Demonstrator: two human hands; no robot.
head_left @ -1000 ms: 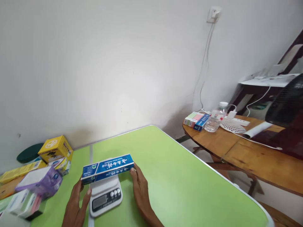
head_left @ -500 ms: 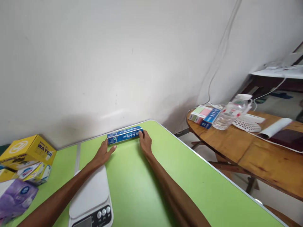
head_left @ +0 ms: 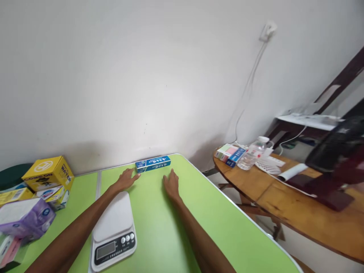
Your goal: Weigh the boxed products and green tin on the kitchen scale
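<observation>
A long blue toothpaste box [head_left: 152, 164] lies flat at the far edge of the green table [head_left: 216, 223], close to the wall. My left hand [head_left: 126, 179] is stretched out just short of the box's left end, fingers open and holding nothing. My right hand [head_left: 171, 184] hovers palm down a little nearer than the box's right end, fingers straight and empty. A white kitchen scale [head_left: 113, 231] with a bare platform sits under my left forearm.
At the left stand a yellow box [head_left: 49, 172], a purple pack [head_left: 27, 218] and several smaller cartons. To the right is a wooden round table [head_left: 284, 204] with a water bottle [head_left: 252, 152], coloured boxes [head_left: 230, 152], a power strip and a dark fan.
The blue box went from the scale's platform to the table's far edge. Both hands have let go of it and drawn back a little.
</observation>
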